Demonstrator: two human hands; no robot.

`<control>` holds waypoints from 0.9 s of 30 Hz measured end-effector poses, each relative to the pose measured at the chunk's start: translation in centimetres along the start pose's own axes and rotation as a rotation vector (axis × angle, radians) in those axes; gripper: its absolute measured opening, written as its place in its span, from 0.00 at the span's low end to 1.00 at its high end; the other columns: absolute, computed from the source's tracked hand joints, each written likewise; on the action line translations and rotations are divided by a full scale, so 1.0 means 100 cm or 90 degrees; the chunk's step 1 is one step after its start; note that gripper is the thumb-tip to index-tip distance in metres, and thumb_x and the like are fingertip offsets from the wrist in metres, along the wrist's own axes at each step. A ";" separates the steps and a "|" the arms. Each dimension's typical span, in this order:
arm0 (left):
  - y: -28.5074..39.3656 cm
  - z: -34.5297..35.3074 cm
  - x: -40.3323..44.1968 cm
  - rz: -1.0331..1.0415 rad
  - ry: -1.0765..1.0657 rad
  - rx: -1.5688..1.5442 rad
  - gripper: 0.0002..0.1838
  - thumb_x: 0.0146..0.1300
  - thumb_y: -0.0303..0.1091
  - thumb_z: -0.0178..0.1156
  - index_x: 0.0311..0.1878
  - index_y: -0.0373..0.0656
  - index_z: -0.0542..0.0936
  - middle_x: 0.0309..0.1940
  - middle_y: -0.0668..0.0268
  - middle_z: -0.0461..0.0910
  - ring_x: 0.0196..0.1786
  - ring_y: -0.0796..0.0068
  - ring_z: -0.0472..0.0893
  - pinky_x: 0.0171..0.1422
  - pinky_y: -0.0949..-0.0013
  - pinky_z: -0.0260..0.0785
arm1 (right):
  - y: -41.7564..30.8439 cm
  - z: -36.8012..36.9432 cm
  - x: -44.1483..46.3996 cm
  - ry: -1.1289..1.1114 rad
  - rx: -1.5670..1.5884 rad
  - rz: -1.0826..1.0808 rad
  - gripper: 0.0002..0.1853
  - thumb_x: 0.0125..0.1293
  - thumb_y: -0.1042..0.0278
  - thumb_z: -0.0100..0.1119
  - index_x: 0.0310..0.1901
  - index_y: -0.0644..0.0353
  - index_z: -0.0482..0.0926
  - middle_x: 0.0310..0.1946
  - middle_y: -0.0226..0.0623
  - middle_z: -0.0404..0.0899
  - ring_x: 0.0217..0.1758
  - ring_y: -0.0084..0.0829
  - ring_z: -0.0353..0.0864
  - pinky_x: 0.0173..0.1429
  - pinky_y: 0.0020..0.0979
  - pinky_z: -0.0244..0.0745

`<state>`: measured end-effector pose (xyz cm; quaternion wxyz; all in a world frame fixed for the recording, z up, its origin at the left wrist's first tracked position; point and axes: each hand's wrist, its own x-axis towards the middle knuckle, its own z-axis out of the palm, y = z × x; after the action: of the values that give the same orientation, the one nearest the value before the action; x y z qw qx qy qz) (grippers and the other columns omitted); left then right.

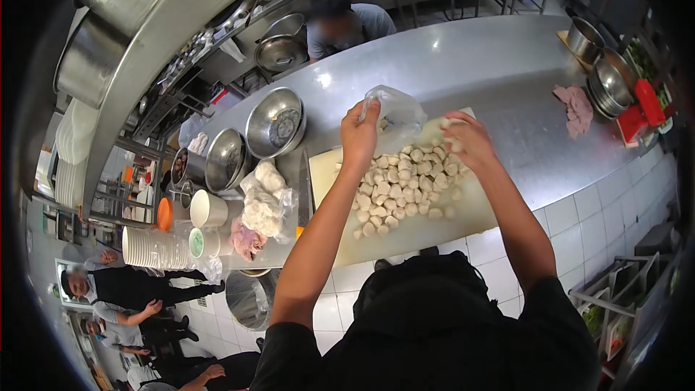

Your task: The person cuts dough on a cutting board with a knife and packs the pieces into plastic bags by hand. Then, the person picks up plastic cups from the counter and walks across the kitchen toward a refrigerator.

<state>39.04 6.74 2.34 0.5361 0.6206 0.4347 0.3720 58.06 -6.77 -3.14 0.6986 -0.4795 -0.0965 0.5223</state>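
Note:
Small pale rounded pieces (402, 185) lie in a loose heap on the pale cutting board (347, 252); I cannot tell exactly what they are. At the board's far edge, my left hand (360, 134) pinches the rim of a clear plastic bag (399, 107), holding its mouth up. Inside the bag a few pieces seem to show near the bottom. My right hand (470, 141) is at the heap's far right side, its fingers curled around some pieces beside the bag. A knife (304, 192) with a yellow handle lies along the board's left edge.
Steel bowls (276, 123), a white tub (208, 208) and a bag of whitish food (264, 199) stand left. A pink cloth (574, 110) and pots (612, 81) are at right. A co-worker (344, 25) is across the steel counter (499, 58); other people stand lower left.

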 end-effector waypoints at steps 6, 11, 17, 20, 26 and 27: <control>-0.011 0.012 0.003 0.125 -0.013 -0.001 0.18 0.74 0.43 0.57 0.55 0.41 0.84 0.32 0.75 0.78 0.34 0.86 0.71 0.41 0.78 0.65 | 0.026 0.104 0.060 -0.164 -0.073 0.107 0.15 0.59 0.74 0.63 0.49 0.58 0.78 0.43 0.41 0.77 0.44 0.30 0.78 0.44 0.35 0.76; -0.016 -0.002 0.015 0.106 0.016 -0.021 0.17 0.74 0.41 0.57 0.54 0.38 0.84 0.43 0.68 0.83 0.43 0.82 0.73 0.50 0.75 0.66 | 0.004 0.110 0.032 -0.116 -0.343 -0.064 0.30 0.58 0.62 0.68 0.59 0.71 0.73 0.52 0.47 0.78 0.55 0.36 0.78 0.56 0.36 0.75; -0.003 -0.021 0.008 0.045 0.026 -0.015 0.18 0.73 0.41 0.58 0.53 0.35 0.83 0.46 0.62 0.83 0.47 0.76 0.77 0.56 0.70 0.68 | 0.016 -0.011 -0.084 0.043 -0.856 -0.383 0.50 0.45 0.44 0.78 0.68 0.61 0.68 0.68 0.55 0.64 0.75 0.54 0.57 0.77 0.50 0.52; -0.004 -0.024 0.007 0.029 0.008 -0.013 0.19 0.73 0.41 0.58 0.54 0.35 0.83 0.45 0.64 0.83 0.45 0.78 0.76 0.54 0.72 0.68 | 0.034 -0.033 -0.103 0.022 -1.009 -0.339 0.58 0.39 0.39 0.80 0.72 0.56 0.64 0.73 0.55 0.54 0.78 0.62 0.47 0.79 0.58 0.41; -0.002 -0.015 0.011 -0.014 -0.025 -0.020 0.18 0.72 0.42 0.59 0.54 0.36 0.83 0.42 0.67 0.83 0.44 0.79 0.76 0.52 0.73 0.67 | 0.031 -0.033 -0.052 -0.194 -1.004 -0.454 0.55 0.38 0.40 0.79 0.72 0.40 0.65 0.75 0.52 0.50 0.79 0.63 0.41 0.80 0.57 0.39; -0.002 -0.014 0.012 -0.017 -0.023 -0.023 0.18 0.72 0.42 0.59 0.53 0.37 0.84 0.42 0.68 0.83 0.44 0.80 0.76 0.52 0.73 0.67 | 0.027 -0.028 -0.042 -0.236 -1.027 -0.463 0.53 0.39 0.41 0.78 0.71 0.39 0.67 0.75 0.50 0.52 0.79 0.61 0.43 0.80 0.55 0.41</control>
<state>38.11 8.40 2.32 0.5602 0.6116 0.4263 0.3612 56.27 -11.83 -5.14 0.2450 -0.6717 -0.6901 0.1118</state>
